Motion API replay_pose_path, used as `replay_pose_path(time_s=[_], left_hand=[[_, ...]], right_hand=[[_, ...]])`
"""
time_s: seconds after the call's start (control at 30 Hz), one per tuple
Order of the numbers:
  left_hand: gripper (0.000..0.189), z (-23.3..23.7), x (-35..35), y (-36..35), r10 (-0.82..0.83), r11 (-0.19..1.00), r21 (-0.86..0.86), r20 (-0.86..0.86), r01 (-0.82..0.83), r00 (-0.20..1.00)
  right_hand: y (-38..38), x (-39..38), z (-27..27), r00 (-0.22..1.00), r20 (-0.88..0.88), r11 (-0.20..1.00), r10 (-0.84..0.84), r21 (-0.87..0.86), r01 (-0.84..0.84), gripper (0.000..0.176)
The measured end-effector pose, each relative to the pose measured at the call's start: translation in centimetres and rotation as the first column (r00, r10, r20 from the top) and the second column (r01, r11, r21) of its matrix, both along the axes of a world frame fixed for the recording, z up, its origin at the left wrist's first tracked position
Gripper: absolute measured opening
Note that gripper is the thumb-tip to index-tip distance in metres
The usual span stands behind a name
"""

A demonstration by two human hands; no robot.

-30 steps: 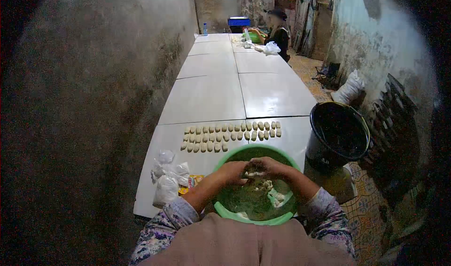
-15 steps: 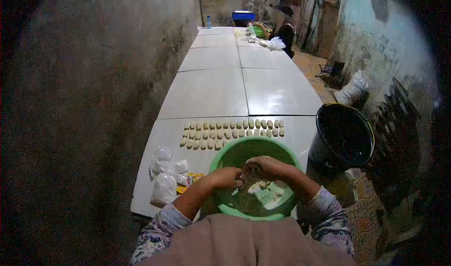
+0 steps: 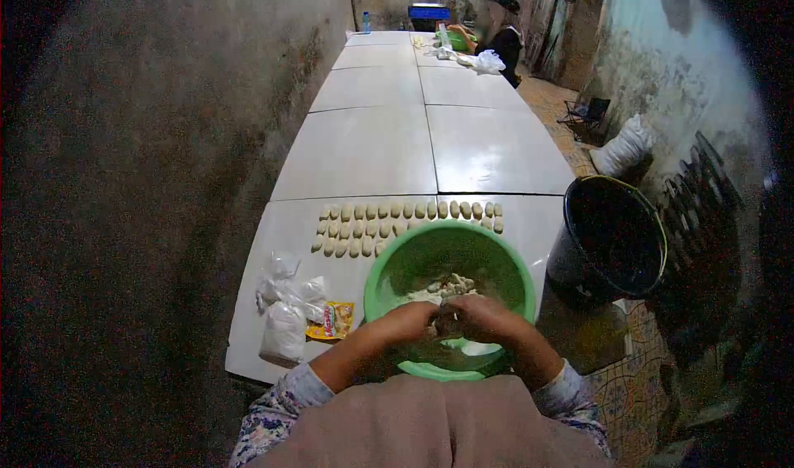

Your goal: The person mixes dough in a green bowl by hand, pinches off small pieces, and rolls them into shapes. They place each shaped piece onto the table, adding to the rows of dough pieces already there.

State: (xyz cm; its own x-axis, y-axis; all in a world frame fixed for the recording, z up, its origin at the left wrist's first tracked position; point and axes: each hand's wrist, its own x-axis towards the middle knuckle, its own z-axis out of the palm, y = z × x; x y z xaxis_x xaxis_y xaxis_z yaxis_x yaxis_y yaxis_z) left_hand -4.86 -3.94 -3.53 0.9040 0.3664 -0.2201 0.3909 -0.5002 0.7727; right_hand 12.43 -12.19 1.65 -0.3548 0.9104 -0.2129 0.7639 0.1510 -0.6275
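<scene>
Inside the green basin (image 3: pixel 377 290), my left hand (image 3: pixel 411 322) and my right hand (image 3: pixel 477 316) meet with curled fingers. Both are closed on a small piece of dough, mostly hidden by the fingers. Beyond them in the basin lies a loose heap of pale, lumpy dough (image 3: pixel 451 288). White material (image 3: pixel 473 347) shows below my right hand. Behind the basin, small oval dough pieces (image 3: pixel 370 212) lie in rows on the white table (image 3: pixel 351 154); the basin's rim covers part of the nearer rows.
Bags of white powder (image 3: pixel 284 332) and a yellow packet (image 3: pixel 332 320) lie left of the basin. A large black bucket (image 3: pixel 608 241) stands at the right. Another person (image 3: pixel 499 42) is at the table's far end beside a green container (image 3: pixel 457 40). A white sack (image 3: pixel 622 147) leans by the wall.
My hands have drawn nearer to my body and closer together within the basin. The dough heap now shows beyond them. The view has shifted slightly.
</scene>
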Motion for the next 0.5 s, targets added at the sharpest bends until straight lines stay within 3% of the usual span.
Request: replay_pose_path(time_s=[0.13,0.27,0.33,0.47,0.5], left_hand=[[0.033,2.0,-0.4,-0.3,-0.004,1.000,-0.025,0.015,0.005,1.000],[0.031,-0.9,-0.3,0.4,-0.087,0.996,0.039,0.066,0.085,0.994],[0.030,-0.3,-0.4,0.2,-0.094,0.990,-0.102,0.072,0.101,0.993],[0.034,2.0,-0.7,-0.4,-0.065,0.985,-0.158,0.023,0.068,0.998],[0.035,-0.5,-0.8,0.4,-0.061,0.984,-0.166,0.058,0.069,0.996]], right_hand=[[-0.2,0.2,0.1,0.997,-0.071,1.000,0.017,-0.016,-0.018,0.025],[-0.3,0.7,-1.4,0.985,-0.171,1.000,0.017,0.027,-0.013,0.023],[-0.5,0.1,0.7,0.995,-0.096,1.000,-0.001,-0.027,-0.001,0.020],[-0.9,0.1,0.7,0.981,-0.191,0.988,0.036,0.151,-0.007,0.017],[-0.9,0.0,0.6,0.985,-0.168,0.983,0.034,0.184,-0.002,0.017]])
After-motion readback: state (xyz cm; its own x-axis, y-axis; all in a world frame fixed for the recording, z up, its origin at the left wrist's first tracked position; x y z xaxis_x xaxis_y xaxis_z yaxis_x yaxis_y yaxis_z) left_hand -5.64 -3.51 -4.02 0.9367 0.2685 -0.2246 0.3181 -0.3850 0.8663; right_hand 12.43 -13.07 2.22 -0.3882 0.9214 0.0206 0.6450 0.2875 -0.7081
